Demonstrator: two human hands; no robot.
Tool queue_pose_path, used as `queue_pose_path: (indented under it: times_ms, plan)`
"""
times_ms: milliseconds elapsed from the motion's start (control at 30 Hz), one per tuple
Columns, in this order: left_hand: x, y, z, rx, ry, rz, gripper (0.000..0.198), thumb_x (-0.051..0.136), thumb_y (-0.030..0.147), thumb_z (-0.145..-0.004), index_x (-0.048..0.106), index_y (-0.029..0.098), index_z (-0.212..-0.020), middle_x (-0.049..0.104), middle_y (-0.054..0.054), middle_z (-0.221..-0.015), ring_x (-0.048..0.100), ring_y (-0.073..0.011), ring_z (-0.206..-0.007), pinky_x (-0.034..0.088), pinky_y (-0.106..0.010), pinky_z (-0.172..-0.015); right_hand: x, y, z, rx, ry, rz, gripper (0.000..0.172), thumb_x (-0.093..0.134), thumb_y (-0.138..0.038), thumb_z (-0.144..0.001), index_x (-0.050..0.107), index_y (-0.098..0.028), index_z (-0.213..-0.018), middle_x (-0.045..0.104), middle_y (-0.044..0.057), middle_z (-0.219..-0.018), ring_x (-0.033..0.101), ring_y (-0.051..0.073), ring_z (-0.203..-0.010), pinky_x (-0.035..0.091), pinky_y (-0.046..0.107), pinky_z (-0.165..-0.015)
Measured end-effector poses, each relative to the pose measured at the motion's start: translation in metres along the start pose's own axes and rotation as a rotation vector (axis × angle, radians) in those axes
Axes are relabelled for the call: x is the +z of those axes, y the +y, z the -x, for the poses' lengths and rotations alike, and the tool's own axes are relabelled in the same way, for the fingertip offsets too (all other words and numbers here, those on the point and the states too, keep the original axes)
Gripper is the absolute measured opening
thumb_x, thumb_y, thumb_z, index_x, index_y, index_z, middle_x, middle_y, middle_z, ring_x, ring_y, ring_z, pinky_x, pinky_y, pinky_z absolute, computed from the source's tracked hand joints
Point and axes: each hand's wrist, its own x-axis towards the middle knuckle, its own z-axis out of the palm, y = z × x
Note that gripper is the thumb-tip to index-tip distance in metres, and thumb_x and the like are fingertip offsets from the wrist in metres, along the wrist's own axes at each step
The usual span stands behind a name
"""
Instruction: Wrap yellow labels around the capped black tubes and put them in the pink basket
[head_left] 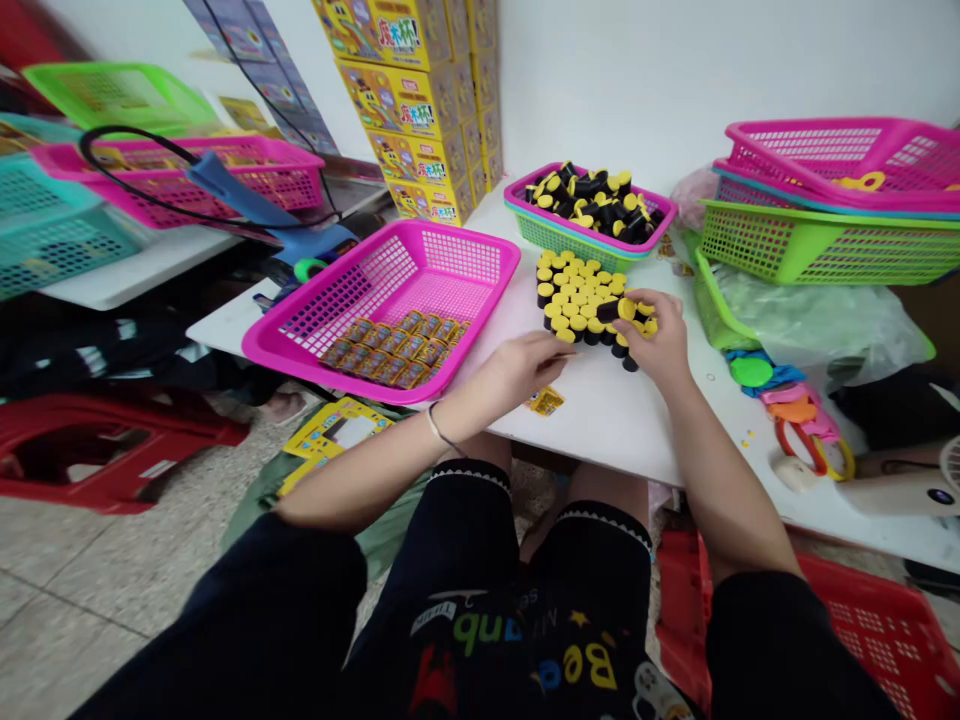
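Cylinders, black with yellow caps, stand packed upright on our white table, probably so they prop each other. Our right hand pinches a sideways cylinder at the cluster's edge; left hand rests nearby, fingers together, can't tell if holding anything.

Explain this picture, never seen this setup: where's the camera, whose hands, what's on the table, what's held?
No machine here. The one picture comes from a camera on a person's head, looking down at their own bare hands. On the white table stands a cluster of yellow-capped black cylinders. The right hand grips a single cylinder at the cluster's edge. The left hand rests beside it; I cannot tell whether it pinches anything. A pink basket holds gold-wrapped packets. A far basket holds loose cylinders.
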Motion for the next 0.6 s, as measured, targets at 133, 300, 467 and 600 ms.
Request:
queue_pose_path:
  times_ms: [133, 300, 467, 600]
  plan:
    - [0.017, 0.004, -0.05, -0.138, 0.163, 0.205, 0.028, 0.066, 0.041, -0.094, 0.069, 0.014, -0.086, 0.073, -0.003, -0.075, 0.066, -0.0111, -0.067, 0.05, -0.021, -0.063, 0.006, 0.013, -0.003, 0.065, 0.076, -0.261, 0.046, 0.071, -0.055, -0.083, 0.06, -0.025, -0.115, 0.066, 0.006, -0.105, 0.064, 0.022, -0.096, 0.057, 0.042, -0.087]
    - [0.046, -0.022, -0.084, -0.138, 0.062, 0.153, 0.036, 0.052, 0.042, -0.101, 0.073, 0.014, -0.09, 0.074, -0.004, -0.077, 0.067, -0.0131, -0.069, 0.05, -0.023, -0.067, 0.004, 0.022, -0.008, 0.117, 0.151, -0.469, 0.058, 0.071, -0.063, -0.082, 0.058, -0.028, -0.126, 0.066, 0.006, -0.113, 0.068, 0.021, -0.098, 0.06, 0.039, -0.087]
    - [0.055, -0.046, -0.076, -0.113, 0.039, -0.129, 0.03, 0.051, 0.034, -0.101, 0.077, 0.018, -0.105, 0.077, -0.009, -0.108, 0.069, -0.0199, -0.1, 0.051, -0.027, -0.084, -0.003, 0.012, -0.008, 0.187, 0.097, -0.553, 0.05, 0.064, -0.062, -0.088, 0.065, -0.029, -0.126, 0.071, 0.005, -0.115, 0.071, 0.02, -0.091, 0.062, 0.038, -0.08]
    - [0.052, -0.051, -0.071, -0.085, -0.006, -0.154, 0.039, 0.05, 0.026, -0.101, 0.064, 0.024, -0.137, 0.078, -0.004, -0.102, 0.069, -0.0186, -0.101, 0.051, -0.026, -0.082, -0.004, -0.002, -0.006, 0.238, 0.029, -0.616, 0.048, 0.069, -0.062, -0.085, 0.07, -0.03, -0.12, 0.074, 0.004, -0.108, 0.072, 0.019, -0.087, 0.063, 0.036, -0.077]
